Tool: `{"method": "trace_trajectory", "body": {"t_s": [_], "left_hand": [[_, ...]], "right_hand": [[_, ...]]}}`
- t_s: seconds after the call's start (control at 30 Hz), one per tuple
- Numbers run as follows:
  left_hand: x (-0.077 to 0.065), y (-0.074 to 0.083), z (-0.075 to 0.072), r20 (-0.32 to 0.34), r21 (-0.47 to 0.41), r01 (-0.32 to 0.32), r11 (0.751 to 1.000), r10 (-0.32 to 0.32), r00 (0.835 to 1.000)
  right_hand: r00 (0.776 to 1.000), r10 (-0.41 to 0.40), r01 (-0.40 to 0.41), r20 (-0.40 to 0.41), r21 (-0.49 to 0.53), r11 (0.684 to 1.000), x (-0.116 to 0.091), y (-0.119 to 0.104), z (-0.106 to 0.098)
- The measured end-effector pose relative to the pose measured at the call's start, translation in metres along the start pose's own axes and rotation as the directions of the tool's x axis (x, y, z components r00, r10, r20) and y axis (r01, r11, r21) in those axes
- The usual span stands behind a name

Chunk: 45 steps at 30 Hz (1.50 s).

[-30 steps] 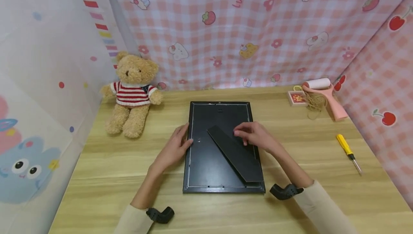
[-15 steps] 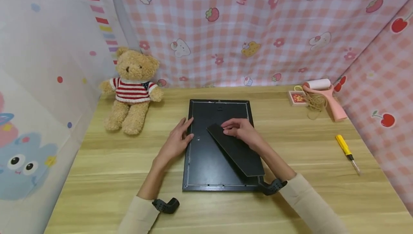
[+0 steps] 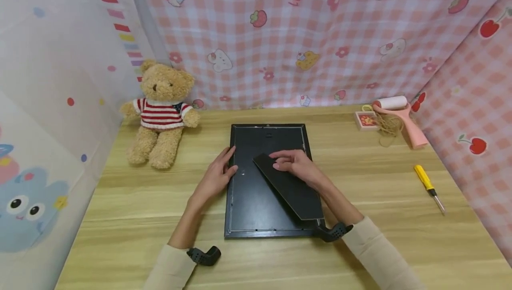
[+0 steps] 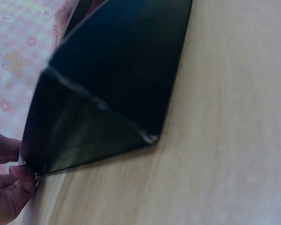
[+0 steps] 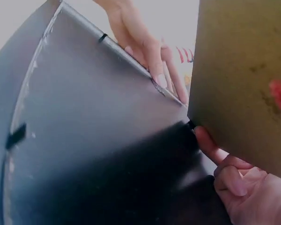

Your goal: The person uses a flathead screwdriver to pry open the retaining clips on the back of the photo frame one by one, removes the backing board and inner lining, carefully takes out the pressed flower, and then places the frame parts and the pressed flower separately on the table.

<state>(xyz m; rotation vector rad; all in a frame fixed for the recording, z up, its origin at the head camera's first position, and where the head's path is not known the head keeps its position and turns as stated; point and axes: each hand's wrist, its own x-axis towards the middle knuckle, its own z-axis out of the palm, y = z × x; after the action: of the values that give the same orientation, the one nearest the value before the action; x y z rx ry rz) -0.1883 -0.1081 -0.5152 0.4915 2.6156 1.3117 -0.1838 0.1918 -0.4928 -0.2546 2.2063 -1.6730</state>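
A black picture frame (image 3: 256, 196) lies on the table with its back up. Its black easel stand (image 3: 294, 192) slants across it, the wide lower end lifted off the backing. My right hand (image 3: 298, 165) pinches the stand near its narrow upper end, thumb on top. In the right wrist view the stand's brown underside (image 5: 243, 89) shows, with fingers of the right hand (image 5: 239, 183) beneath it at the hinge. My left hand (image 3: 216, 176) rests along the frame's left edge, fingers fairly straight, fingertips and thumb touching the rim.
A teddy bear (image 3: 162, 114) in a striped sweater sits at the back left. At the back right are a small box (image 3: 366, 121), tangled twine (image 3: 390, 130) and a pink-handled lint roller (image 3: 408, 123). A yellow-handled screwdriver (image 3: 430, 187) lies to the right.
My right hand has moved left from beside the stand onto its upper end and now pinches it. The stand's free end has risen slightly. The left hand stays at the frame's edge.
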Motion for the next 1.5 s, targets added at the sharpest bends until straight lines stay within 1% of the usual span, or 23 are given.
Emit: {"method": "trace_trajectory", "body": {"t_s": [0.2, 0.3, 0.4, 0.5, 0.57, 0.63, 0.7, 0.77, 0.83, 0.87, 0.9, 0.97, 1.03, 1.07, 1.13, 1.17, 1.23, 1.3, 1.37, 1.4, 1.43, 1.47, 1.5], "left_hand": [[0.005, -0.024, 0.008, -0.101, -0.035, -0.025, 0.999, 0.022, 0.995], [0.006, -0.022, 0.008, -0.114, -0.055, -0.015, 0.998, 0.009, 0.993], [0.003, -0.009, 0.005, -0.098, -0.08, 0.001, 0.997, -0.009, 0.995], [0.001, 0.002, 0.003, -0.058, -0.143, 0.035, 0.989, -0.044, 0.997], [-0.001, 0.005, 0.002, -0.024, -0.207, 0.069, 0.976, -0.076, 0.997], [-0.002, 0.004, 0.003, 0.001, -0.273, 0.106, 0.956, -0.109, 0.994], [-0.002, 0.004, 0.004, 0.001, -0.331, 0.113, 0.937, -0.119, 0.993], [-0.002, 0.004, 0.004, -0.005, -0.361, 0.106, 0.926, -0.116, 0.993], [-0.001, 0.005, 0.005, -0.018, -0.392, 0.094, 0.915, -0.11, 0.994], [-0.001, 0.005, 0.005, -0.025, -0.404, 0.088, 0.91, -0.107, 0.994], [-0.001, 0.005, 0.006, -0.028, -0.41, 0.085, 0.908, -0.106, 0.994], [-0.001, 0.005, 0.007, -0.031, -0.421, 0.097, 0.902, -0.122, 0.992], [-0.001, 0.006, 0.01, -0.045, -0.426, 0.105, 0.899, -0.137, 0.99], [-0.001, 0.008, 0.011, -0.059, -0.423, 0.103, 0.9, -0.14, 0.988], [-0.002, 0.012, 0.016, -0.109, -0.388, 0.077, 0.918, -0.129, 0.986], [-0.002, 0.015, 0.018, -0.146, -0.358, 0.042, 0.933, -0.101, 0.984], [-0.004, 0.022, 0.024, -0.22, -0.282, -0.027, 0.959, -0.037, 0.975], [-0.004, 0.026, 0.031, -0.271, -0.213, -0.077, 0.974, 0.017, 0.962], [-0.007, 0.036, 0.034, -0.251, -0.253, -0.081, 0.964, 0.015, 0.968], [-0.008, 0.04, 0.035, -0.222, -0.291, -0.066, 0.954, 0.0, 0.975], [-0.01, 0.045, 0.035, -0.178, -0.343, -0.033, 0.939, -0.031, 0.983], [-0.008, 0.043, 0.038, -0.144, -0.389, -0.016, 0.921, -0.043, 0.989], [-0.009, 0.045, 0.039, -0.103, -0.427, 0.015, 0.904, -0.065, 0.993]], "right_hand": [[0.997, -0.065, 0.064, -0.031, -0.019, 0.998, -0.001, 0.002, 0.003], [0.995, -0.084, 0.083, -0.048, -0.025, 0.996, -0.002, 0.003, 0.003], [0.993, -0.105, 0.103, -0.056, -0.036, 0.994, -0.003, 0.002, 0.001], [0.992, -0.121, 0.119, -0.043, -0.052, 0.992, -0.004, -0.001, -0.002], [0.992, -0.127, 0.125, -0.026, -0.074, 0.989, -0.005, -0.003, -0.004], [0.99, -0.133, 0.129, -0.035, -0.095, 0.987, -0.008, -0.005, -0.008], [0.978, -0.173, 0.149, -0.117, -0.187, 0.971, -0.013, -0.005, -0.013], [0.948, -0.215, 0.143, -0.236, -0.289, 0.947, -0.02, -0.004, -0.02], [0.911, -0.229, 0.086, -0.343, -0.384, 0.919, -0.028, -0.003, -0.027], [0.903, -0.217, 0.054, -0.37, -0.405, 0.913, -0.032, -0.001, -0.03], [0.908, -0.194, 0.029, -0.372, -0.406, 0.914, -0.037, 0.0, -0.032], [0.933, -0.145, 0.0, -0.33, -0.402, 0.915, -0.045, 0.004, -0.034], [0.952, -0.129, 0.005, -0.278, -0.407, 0.913, -0.053, 0.008, -0.033], [0.955, -0.138, 0.018, -0.264, -0.411, 0.911, -0.056, 0.011, -0.032], [0.946, -0.175, 0.043, -0.275, -0.426, 0.903, -0.06, 0.014, -0.029], [0.937, -0.19, 0.051, -0.293, -0.423, 0.905, -0.062, 0.015, -0.028], [0.917, -0.207, 0.054, -0.342, -0.406, 0.912, -0.064, 0.016, -0.026], [0.901, -0.207, 0.057, -0.38, -0.37, 0.927, -0.063, 0.013, -0.026], [0.895, -0.201, 0.061, -0.398, -0.337, 0.939, -0.062, 0.009, -0.029], [0.893, -0.199, 0.06, -0.404, -0.331, 0.942, -0.062, 0.006, -0.031], [0.893, -0.197, 0.062, -0.405, -0.323, 0.944, -0.062, 0.003, -0.034], [0.892, -0.196, 0.062, -0.407, -0.32, 0.945, -0.062, 0.0, -0.037], [0.895, -0.191, 0.058, -0.403, -0.318, 0.946, -0.064, -0.002, -0.041]]}}
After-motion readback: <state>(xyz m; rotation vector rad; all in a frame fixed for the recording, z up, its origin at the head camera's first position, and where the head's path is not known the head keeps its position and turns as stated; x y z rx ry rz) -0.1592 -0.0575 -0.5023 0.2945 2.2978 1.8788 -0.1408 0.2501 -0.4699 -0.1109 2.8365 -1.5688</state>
